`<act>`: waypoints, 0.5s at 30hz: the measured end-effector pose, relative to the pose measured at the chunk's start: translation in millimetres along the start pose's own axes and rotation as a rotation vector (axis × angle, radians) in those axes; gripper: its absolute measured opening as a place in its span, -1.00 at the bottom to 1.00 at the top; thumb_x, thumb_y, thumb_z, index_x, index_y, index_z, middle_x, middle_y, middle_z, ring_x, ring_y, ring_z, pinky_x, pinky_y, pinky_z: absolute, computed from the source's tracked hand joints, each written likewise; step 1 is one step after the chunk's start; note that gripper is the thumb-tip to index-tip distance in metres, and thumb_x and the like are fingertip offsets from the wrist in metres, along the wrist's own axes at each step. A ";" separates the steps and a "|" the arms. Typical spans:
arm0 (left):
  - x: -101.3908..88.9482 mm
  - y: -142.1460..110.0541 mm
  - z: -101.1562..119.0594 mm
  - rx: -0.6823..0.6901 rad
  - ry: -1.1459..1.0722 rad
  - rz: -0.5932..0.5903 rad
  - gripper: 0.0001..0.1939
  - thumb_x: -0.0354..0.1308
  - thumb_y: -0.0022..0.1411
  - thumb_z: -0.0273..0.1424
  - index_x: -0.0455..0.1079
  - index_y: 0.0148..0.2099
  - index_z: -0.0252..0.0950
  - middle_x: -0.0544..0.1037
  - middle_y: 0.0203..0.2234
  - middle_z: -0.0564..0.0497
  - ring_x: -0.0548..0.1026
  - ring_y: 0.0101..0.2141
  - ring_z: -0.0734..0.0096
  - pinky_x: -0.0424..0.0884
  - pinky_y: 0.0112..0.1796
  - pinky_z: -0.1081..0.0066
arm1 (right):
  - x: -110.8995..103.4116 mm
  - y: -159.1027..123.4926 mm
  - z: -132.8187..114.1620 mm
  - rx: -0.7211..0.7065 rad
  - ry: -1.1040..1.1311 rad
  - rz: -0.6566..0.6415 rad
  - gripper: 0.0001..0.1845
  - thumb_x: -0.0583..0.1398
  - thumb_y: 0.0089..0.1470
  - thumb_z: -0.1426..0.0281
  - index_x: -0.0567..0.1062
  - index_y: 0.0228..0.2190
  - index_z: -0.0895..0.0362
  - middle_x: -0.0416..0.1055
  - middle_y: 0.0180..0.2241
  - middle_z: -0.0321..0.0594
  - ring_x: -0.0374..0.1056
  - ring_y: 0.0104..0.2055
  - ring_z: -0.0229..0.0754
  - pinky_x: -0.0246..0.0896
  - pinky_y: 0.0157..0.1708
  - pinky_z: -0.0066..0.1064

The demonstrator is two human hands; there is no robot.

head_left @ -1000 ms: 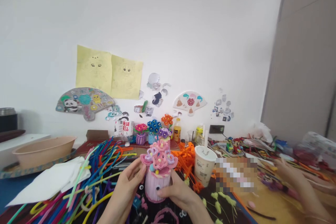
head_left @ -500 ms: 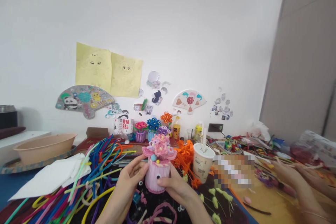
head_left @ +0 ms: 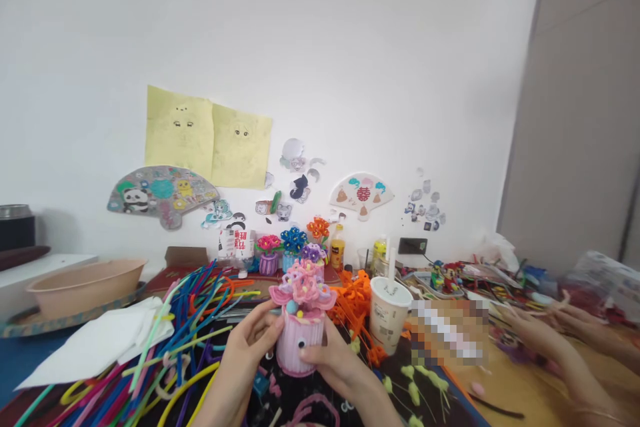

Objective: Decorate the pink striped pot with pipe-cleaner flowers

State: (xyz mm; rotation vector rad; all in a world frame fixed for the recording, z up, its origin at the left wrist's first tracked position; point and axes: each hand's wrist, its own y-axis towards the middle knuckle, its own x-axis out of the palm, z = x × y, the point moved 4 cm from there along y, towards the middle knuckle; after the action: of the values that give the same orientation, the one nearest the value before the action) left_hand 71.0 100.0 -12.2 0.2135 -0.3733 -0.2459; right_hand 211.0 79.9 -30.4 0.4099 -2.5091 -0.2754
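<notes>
A pink and lilac pipe-cleaner flower pot (head_left: 293, 355), topped with ruffled pink flowers (head_left: 306, 283) and small coloured pom-poms, stands upright between my hands. My left hand (head_left: 253, 337) is closed around its left side, fingers near the rim. With its thumb beside a googly eye (head_left: 301, 343) on the front, my right hand (head_left: 336, 350) grips the pot's right side. More googly eyes (head_left: 347, 405) lie on the dark mat below. Curled pink pipe cleaners (head_left: 314, 407) lie close to me, and a small blue item (head_left: 261, 383) is left of the pot.
Loose coloured pipe cleaners (head_left: 193, 320) and white paper (head_left: 95, 343) spread on the left. A drink cup (head_left: 390, 313) with a straw stands right of the pot, near orange pipe-cleaner pieces (head_left: 350, 303) and pale green buds (head_left: 414, 392). At far right are another person's hands (head_left: 543, 340).
My hands keep the same hold on the flower pot, which has barely moved. The view has shifted slightly. At the right, the other person's hands have moved a little.
</notes>
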 end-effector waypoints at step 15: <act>2.1 -2.6 3.0 0.049 0.004 0.042 -0.42 0.42 -0.14 -0.17 0.41 -0.08 -0.34 0.42 -0.58 0.08 0.22 -0.55 0.53 0.09 -0.53 0.55 | -3.0 1.3 2.1 -0.001 -0.002 0.041 -0.17 0.48 -0.48 0.54 0.36 -0.08 0.10 0.54 -0.11 -0.17 0.41 -0.01 0.01 0.23 -0.01 -0.18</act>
State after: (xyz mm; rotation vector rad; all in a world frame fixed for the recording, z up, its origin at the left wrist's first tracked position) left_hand 71.3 96.6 -9.5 0.2538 -0.3797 -0.1953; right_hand 211.9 82.4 -33.3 0.3576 -2.5166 -0.2608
